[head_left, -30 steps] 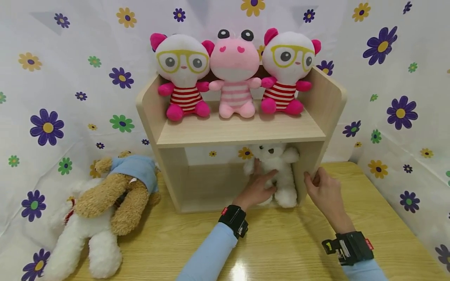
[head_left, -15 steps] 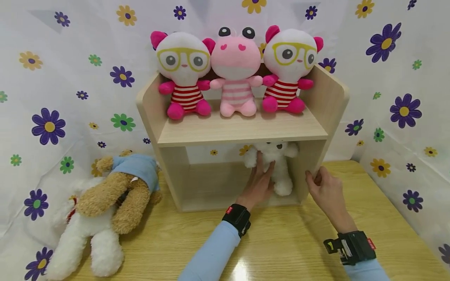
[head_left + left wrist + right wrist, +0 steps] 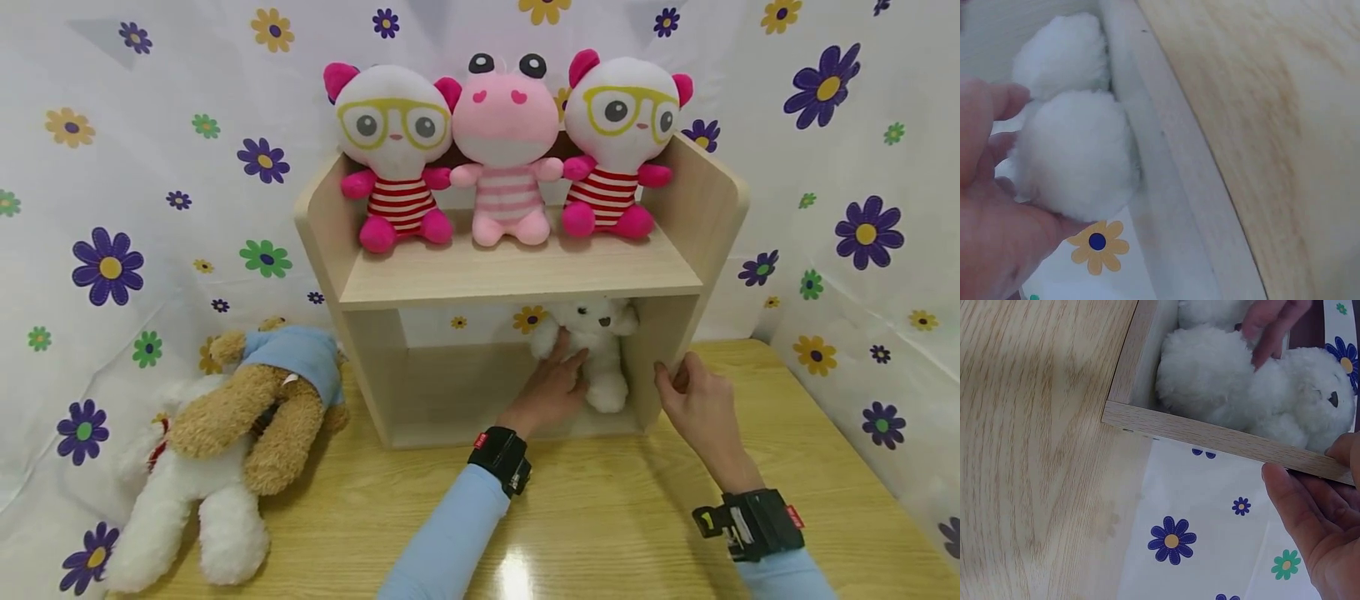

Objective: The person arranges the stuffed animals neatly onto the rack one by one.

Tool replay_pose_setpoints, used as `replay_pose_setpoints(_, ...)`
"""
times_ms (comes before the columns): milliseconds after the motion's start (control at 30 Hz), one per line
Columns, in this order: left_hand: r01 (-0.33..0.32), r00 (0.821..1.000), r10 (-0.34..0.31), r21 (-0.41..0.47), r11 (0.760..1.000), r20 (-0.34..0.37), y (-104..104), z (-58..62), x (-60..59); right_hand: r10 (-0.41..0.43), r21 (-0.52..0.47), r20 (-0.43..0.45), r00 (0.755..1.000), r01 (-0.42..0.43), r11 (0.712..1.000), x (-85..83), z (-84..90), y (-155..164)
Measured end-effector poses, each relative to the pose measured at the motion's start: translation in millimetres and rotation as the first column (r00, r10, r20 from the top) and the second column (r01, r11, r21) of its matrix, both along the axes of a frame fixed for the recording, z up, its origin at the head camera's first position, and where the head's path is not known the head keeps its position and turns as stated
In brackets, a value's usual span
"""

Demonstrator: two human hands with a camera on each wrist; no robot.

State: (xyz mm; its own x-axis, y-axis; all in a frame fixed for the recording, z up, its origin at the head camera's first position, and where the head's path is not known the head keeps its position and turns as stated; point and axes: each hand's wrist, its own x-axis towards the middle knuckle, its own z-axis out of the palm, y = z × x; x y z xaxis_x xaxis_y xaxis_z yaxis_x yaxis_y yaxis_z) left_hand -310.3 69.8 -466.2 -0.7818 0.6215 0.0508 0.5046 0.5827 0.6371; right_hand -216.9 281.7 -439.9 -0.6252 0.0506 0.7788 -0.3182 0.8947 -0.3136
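Observation:
A white teddy bear (image 3: 606, 377) sits upright in the lower compartment of a light wooden shelf (image 3: 517, 278), near the right side panel. My left hand (image 3: 546, 393) reaches into that compartment and holds the bear by its lower body, the fingers on its front. In the left wrist view the thumb and fingers lie around a fluffy leg (image 3: 1085, 156). My right hand (image 3: 703, 408) grips the front edge of the right side panel; in the right wrist view the thumb and fingers stand on either side of the panel (image 3: 1222, 439). The board above hides the top of the bear's head.
On the upper board sit two pandas with yellow glasses (image 3: 397, 142) (image 3: 626, 137) and a pink plush hippo (image 3: 507, 158) between them. To the left, a brown teddy bear (image 3: 281, 417) in a blue shirt lies over another white plush (image 3: 217, 517) on the wooden table (image 3: 600, 533).
The white bear has moved deeper into the lower compartment, its legs now behind the front edge. My left hand has shifted with it. My right hand stays on the side panel.

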Motion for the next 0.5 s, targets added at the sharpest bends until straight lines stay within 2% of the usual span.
replay_pose_setpoints(167,-0.021,1.000,0.021,0.060,0.998,-0.003,-11,6.9,3.7,0.008,-0.004,-0.008,1.000,-0.008,1.000,-0.3,0.3,-1)
replay_pose_setpoints(367,-0.010,0.998,0.014,0.061,0.998,-0.068,-28,12.8,13.0,0.012,-0.014,0.014,1.000,-0.012,1.000,1.2,0.4,-1)
replay_pose_setpoints(500,-0.006,0.992,0.014,0.068,0.998,-0.124,-42,12.5,20.2,0.015,-0.003,0.018,1.000,-0.015,1.000,1.4,1.2,-2)
